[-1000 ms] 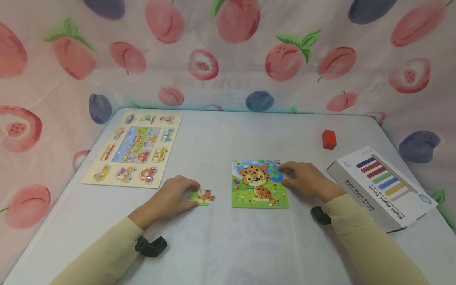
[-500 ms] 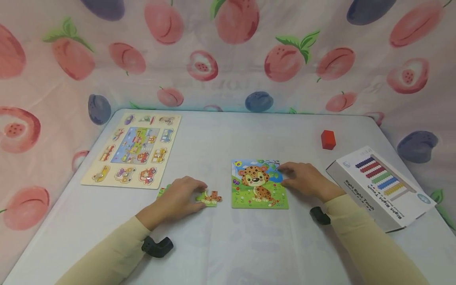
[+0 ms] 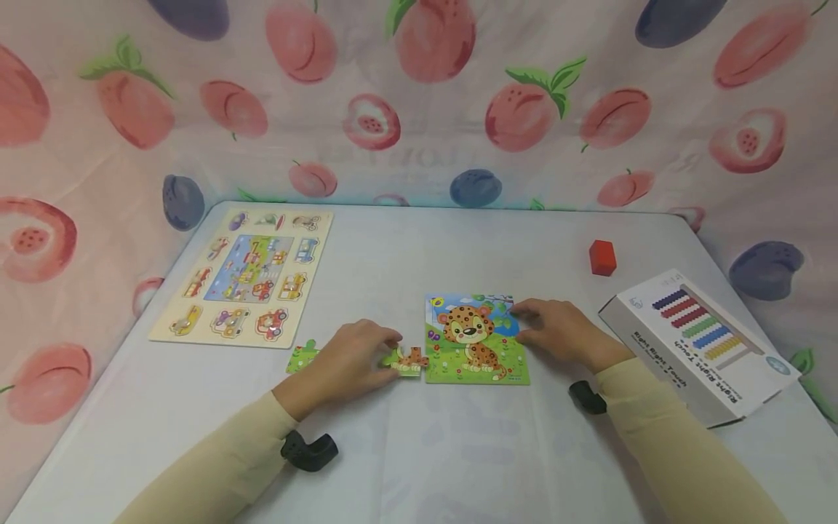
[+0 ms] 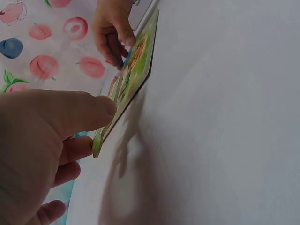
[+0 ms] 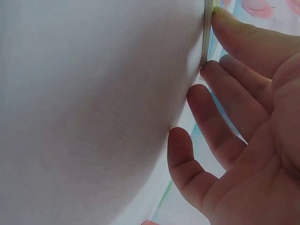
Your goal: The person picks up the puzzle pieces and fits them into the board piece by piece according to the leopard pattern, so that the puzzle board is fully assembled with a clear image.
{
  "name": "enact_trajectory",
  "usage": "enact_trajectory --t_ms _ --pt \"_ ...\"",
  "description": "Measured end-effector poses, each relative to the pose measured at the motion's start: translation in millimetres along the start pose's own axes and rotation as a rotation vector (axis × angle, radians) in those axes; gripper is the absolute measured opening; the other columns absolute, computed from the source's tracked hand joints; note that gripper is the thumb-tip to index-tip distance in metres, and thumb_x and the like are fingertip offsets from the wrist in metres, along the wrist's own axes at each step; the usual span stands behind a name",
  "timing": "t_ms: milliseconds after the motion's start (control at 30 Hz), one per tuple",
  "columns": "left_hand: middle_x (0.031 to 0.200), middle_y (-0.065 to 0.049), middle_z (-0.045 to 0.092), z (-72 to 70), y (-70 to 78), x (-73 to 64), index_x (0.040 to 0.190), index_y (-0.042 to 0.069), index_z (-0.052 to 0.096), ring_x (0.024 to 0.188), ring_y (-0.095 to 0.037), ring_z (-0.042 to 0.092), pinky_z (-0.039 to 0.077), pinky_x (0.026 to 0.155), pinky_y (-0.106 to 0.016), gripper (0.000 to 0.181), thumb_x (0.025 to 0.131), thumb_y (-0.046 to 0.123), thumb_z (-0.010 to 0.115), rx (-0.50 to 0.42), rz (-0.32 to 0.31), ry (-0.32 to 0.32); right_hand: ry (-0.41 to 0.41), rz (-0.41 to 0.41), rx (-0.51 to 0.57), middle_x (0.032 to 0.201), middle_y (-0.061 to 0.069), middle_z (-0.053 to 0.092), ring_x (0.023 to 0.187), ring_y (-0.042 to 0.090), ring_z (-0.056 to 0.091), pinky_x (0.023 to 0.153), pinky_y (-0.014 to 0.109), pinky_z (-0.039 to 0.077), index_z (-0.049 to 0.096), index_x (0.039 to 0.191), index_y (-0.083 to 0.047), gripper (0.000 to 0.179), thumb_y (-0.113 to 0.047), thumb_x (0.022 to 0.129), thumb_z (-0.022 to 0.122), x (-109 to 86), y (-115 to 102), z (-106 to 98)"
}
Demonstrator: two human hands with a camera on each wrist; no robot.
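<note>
My left hand [image 3: 350, 360] pinches a jigsaw puzzle piece [image 3: 409, 362] between thumb and fingers. The piece is green with orange spotted parts, and its right tab reaches the left edge of a square leopard puzzle board [image 3: 476, 367]. In the left wrist view, the piece [image 4: 97, 143] is tilted close over the board. My right hand [image 3: 563, 331] rests at the board's upper right edge, its thumb on the border. In the right wrist view the fingers of that hand [image 5: 248, 108] are loosely bent, with fingertips at the board's edge and the tabletop.
Partly behind the left hand lies another green puzzle piece [image 3: 303, 355]. A wooden vehicle puzzle [image 3: 222, 338] lies at the back left. A red block [image 3: 602, 258] stands at the back right, behind a white box [image 3: 694, 346] with coloured strips. A fruit-print cloth [image 3: 419, 167] hangs behind.
My left hand has moved right with the puzzle piece, bringing it up to the leopard board's left edge. The other green piece has come into view behind it. My right hand has stayed put.
</note>
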State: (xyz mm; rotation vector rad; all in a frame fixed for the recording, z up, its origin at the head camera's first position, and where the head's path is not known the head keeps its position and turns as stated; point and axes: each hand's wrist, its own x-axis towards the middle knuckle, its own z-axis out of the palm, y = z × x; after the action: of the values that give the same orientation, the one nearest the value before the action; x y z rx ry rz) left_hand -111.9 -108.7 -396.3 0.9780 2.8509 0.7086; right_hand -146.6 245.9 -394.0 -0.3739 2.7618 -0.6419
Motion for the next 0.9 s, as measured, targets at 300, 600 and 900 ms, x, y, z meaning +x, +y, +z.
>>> enact_trajectory --t_ms 300,600,900 --pt "0.103 0.000 0.070 5.9 17.8 17.8 0.112 0.005 0.071 0.104 -0.022 0.060 0.045 0.095 -0.044 0.039 0.079 0.023 0.084 0.020 0.027 -0.013 -0.001 0.007 0.006 0.137 0.021 0.057 0.129 0.043 0.048 0.106 0.061 0.035 0.058 0.138 -0.005 0.051 -0.019 0.091 0.073 -0.8 -1.6 -0.5" --pt "0.106 0.000 0.071 13.3 28.2 31.0 0.117 0.007 0.071 0.107 -0.022 0.060 0.045 0.094 -0.043 0.042 0.082 0.027 0.082 0.025 0.058 -0.046 0.008 -0.002 0.002 0.138 0.021 0.057 0.128 0.043 0.048 0.106 0.060 0.036 0.060 0.137 -0.004 0.050 -0.016 0.090 0.073 -1.5 -2.4 -0.4" --pt "0.106 -0.002 0.071 20.3 38.9 43.0 0.117 0.008 0.072 0.105 -0.022 0.061 0.047 0.093 -0.043 0.042 0.083 0.032 0.081 0.051 0.081 -0.059 -0.007 0.005 0.005 0.139 0.021 0.056 0.129 0.043 0.047 0.106 0.061 0.035 0.059 0.138 -0.005 0.050 -0.018 0.091 0.072 0.2 0.1 0.3"
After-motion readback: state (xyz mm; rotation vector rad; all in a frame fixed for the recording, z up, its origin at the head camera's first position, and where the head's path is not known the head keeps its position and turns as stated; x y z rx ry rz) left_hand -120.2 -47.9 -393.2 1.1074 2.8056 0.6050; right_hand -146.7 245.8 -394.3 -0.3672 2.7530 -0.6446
